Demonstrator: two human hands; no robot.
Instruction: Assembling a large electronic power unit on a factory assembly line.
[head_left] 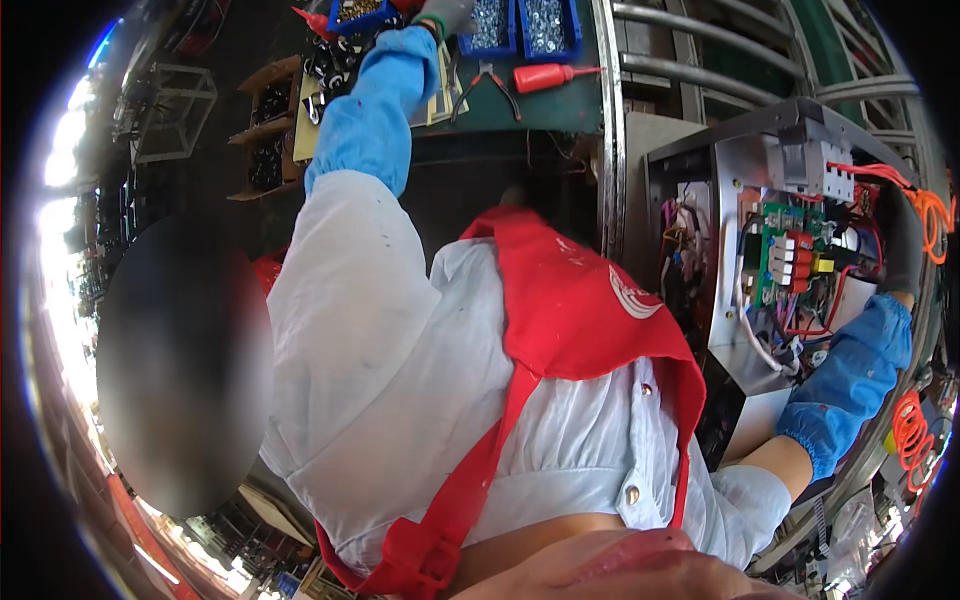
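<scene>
- Far left: a cardboard box (273, 73) of dark parts stands beside the green bench (565, 112); black fittings (330, 68) lie near a blue bin of brass-coloured pieces (357, 10).
- Left hand (450, 15): grey-gloved, at the bench, between the brass pieces and two blue bins of silvery fasteners (490, 25). Its fingers are cut off by the upper edge — I cannot tell whether they are spread or pinching anything.
- Mid-bench: pliers (486, 71) lie near a red squeeze bottle (540, 77), neither in hand.
- Right: the metal-cased unit (722, 245) stands beside the bench, one side uncovered. A green circuit board (768, 225), red components and dense wiring sit inside; I judge the internal fitting well advanced.
- Outstanding, in my judgement: the casing is not closed; whether every lead is secured cannot be verified.
- Far right: the right hand (905, 245), grey-gloved, is at the unit's outer side, near an orange coiled line (932, 225). Its fingers are indistinct — grip cannot be told.
</scene>
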